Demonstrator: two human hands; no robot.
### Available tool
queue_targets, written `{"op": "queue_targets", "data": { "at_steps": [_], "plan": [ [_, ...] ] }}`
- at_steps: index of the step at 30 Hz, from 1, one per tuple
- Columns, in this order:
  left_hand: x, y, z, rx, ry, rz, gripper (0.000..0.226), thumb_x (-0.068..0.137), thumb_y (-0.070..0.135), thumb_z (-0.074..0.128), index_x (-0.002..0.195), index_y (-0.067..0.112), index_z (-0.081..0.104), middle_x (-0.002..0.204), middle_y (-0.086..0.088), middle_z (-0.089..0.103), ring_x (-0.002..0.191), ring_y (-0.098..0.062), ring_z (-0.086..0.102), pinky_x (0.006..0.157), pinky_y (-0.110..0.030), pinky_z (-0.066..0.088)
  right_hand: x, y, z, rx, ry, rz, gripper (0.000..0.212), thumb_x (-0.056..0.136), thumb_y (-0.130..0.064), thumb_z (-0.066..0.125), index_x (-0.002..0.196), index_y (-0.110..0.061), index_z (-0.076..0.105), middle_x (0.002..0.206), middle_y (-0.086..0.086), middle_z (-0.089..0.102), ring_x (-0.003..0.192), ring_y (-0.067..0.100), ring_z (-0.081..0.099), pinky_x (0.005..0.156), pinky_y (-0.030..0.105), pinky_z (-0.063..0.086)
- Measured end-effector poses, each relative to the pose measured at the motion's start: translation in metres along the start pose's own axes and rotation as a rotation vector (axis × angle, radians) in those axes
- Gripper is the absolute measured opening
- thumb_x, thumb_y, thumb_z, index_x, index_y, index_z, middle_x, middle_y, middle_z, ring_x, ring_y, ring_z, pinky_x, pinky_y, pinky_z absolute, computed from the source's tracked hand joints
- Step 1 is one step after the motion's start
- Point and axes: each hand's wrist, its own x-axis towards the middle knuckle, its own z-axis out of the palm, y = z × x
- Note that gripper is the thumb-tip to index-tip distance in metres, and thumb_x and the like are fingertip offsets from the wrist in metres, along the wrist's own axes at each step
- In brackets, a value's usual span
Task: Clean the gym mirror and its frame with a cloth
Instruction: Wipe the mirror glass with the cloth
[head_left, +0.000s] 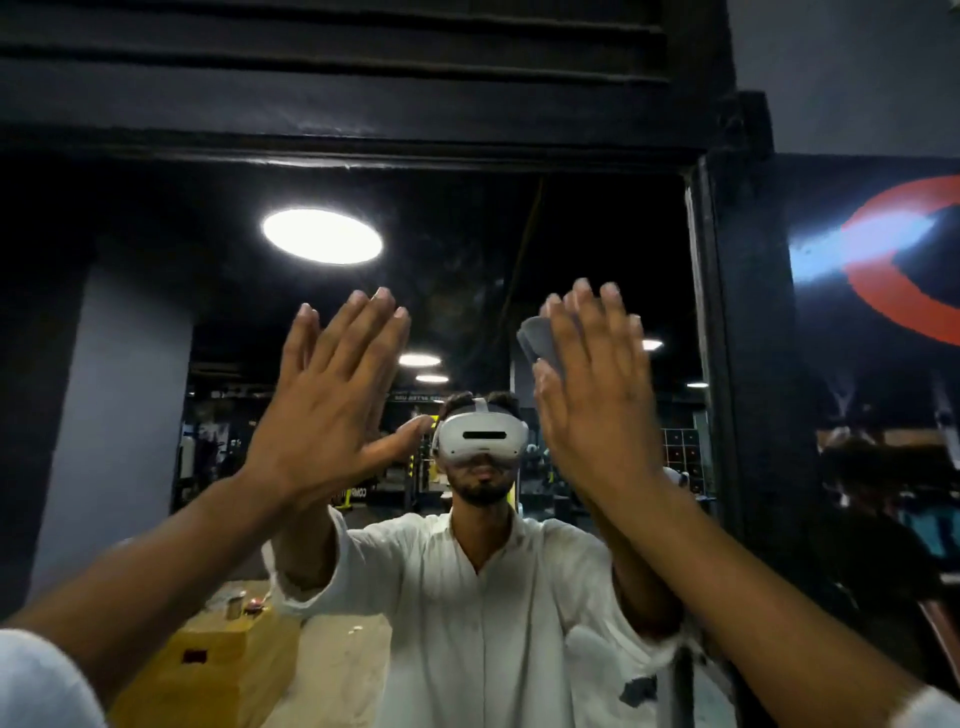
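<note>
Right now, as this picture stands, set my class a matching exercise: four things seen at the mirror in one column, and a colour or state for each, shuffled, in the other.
Things:
1 left hand
2 cloth
3 mirror frame
4 reflected box

Descriptions:
A yellow
B flat, fingers straight, holding nothing
C black
D grey, behind the right hand

Pairs: 1-B, 2-D, 3-C, 4-A.

Mirror (467, 218): large wall glass, standing upright, reflecting round ceiling lights (322, 236).
Frame (363, 119): black, moulded, running along the top and down the right edge.
Cloth (535, 335): small, grey (mostly hidden), peeking out high on the glass from behind the flat right hand (597, 415).
</note>
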Motion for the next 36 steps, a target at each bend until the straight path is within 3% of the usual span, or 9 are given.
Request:
{"op": "queue_targets", "data": {
  "at_steps": [6, 11, 13, 20, 22, 26, 28, 32, 36],
  "plan": [
    [-0.002, -0.034, -0.004, -0.067, 0.012, 0.073, 0.094, 0.1, 0.076, 0.029, 0.171, 0.018, 0.007, 0.18, -0.003, -0.003, 0.166, -0.02, -0.003, 0.132, -0.06, 0.008, -0.014, -0.02, 0.003, -0.112, -0.161, -0.56, 0.066, 0.108, -0.037, 0.035, 0.167, -0.015, 0.02, 0.175, 0.011, 0.013, 0.163, 0.029, 0.004, 0.132, 0.052, 0.011],
    [-0.006, -0.085, -0.007, -0.05, 0.084, 0.026, 0.089, 0.102, 0.073, 0.024, 0.171, 0.017, 0.012, 0.18, -0.003, 0.006, 0.166, -0.02, 0.002, 0.13, -0.062, 0.011, 0.087, -0.032, 0.022, -0.034, 0.114, 0.065, 0.058, 0.111, -0.034, 0.033, 0.166, -0.02, 0.024, 0.175, 0.008, 0.019, 0.163, 0.027, 0.007, 0.129, 0.057, 0.016],
    [-0.007, -0.085, -0.004, -0.088, 0.136, 0.008, 0.085, 0.105, 0.067, 0.022, 0.17, 0.013, 0.018, 0.178, -0.006, 0.013, 0.166, -0.02, 0.006, 0.131, -0.059, 0.012, 0.102, -0.073, 0.03, -0.016, 0.128, 0.08, 0.056, 0.112, -0.032, 0.038, 0.165, -0.017, 0.029, 0.174, 0.009, 0.021, 0.163, 0.029, 0.009, 0.13, 0.055, 0.016],
    [-0.016, -0.091, -0.001, -0.246, 0.237, -0.098, 0.066, 0.104, 0.03, 0.032, 0.166, 0.008, 0.031, 0.174, -0.011, 0.028, 0.164, -0.021, 0.016, 0.132, -0.055, 0.014, 0.041, -0.146, 0.033, -0.061, -0.08, -0.53, 0.065, 0.106, -0.031, 0.051, 0.165, -0.016, 0.028, 0.174, 0.008, 0.021, 0.162, 0.027, 0.011, 0.131, 0.05, 0.012],
    [-0.015, -0.091, -0.001, -0.238, 0.219, -0.087, 0.066, 0.105, 0.035, 0.029, 0.166, 0.01, 0.031, 0.175, -0.009, 0.026, 0.164, -0.02, 0.014, 0.132, -0.055, 0.012, 0.069, -0.125, 0.035, -0.071, -0.029, -0.393, 0.063, 0.106, -0.029, 0.051, 0.165, -0.019, 0.03, 0.174, 0.007, 0.021, 0.162, 0.026, 0.011, 0.13, 0.053, 0.015],
    [-0.014, -0.09, -0.001, -0.247, 0.209, -0.106, 0.065, 0.106, 0.039, 0.027, 0.165, 0.012, 0.035, 0.174, -0.007, 0.028, 0.164, -0.021, 0.016, 0.132, -0.055, 0.012, 0.13, -0.114, 0.037, -0.024, 0.144, 0.292, 0.059, 0.11, -0.043, 0.032, 0.166, -0.026, 0.027, 0.176, 0.013, 0.006, 0.163, 0.035, 0.002, 0.129, 0.058, 0.013],
    [-0.012, -0.094, -0.005, -0.266, 0.217, -0.094, 0.063, 0.103, 0.037, 0.032, 0.16, 0.011, 0.044, 0.168, -0.008, 0.038, 0.159, -0.024, 0.029, 0.129, -0.052, 0.019, 0.143, -0.148, 0.043, -0.025, 0.137, 0.38, 0.061, 0.111, -0.047, 0.032, 0.167, -0.026, 0.023, 0.176, 0.017, 0.002, 0.161, 0.041, -0.002, 0.129, 0.059, 0.01],
    [0.014, -0.122, -0.03, -0.272, 0.232, -0.115, 0.055, 0.096, 0.039, 0.039, 0.142, 0.015, 0.056, 0.146, -0.009, 0.056, 0.136, -0.024, 0.044, 0.117, -0.046, 0.029, 0.134, -0.213, 0.044, 0.03, -0.064, -0.107, 0.06, 0.113, -0.046, 0.024, 0.168, -0.025, 0.013, 0.177, 0.009, -0.002, 0.161, 0.036, -0.015, 0.132, 0.053, 0.0],
    [0.022, -0.156, -0.028, -0.172, 0.089, -0.102, 0.076, 0.103, 0.059, 0.027, 0.167, 0.017, 0.025, 0.176, -0.006, 0.02, 0.164, -0.022, 0.01, 0.132, -0.054, 0.011, 0.148, -0.164, 0.039, -0.026, -0.021, -0.271, 0.056, 0.111, -0.036, 0.031, 0.166, -0.026, 0.024, 0.176, 0.002, 0.014, 0.163, 0.028, -0.003, 0.133, 0.047, 0.004]
  ]
}}
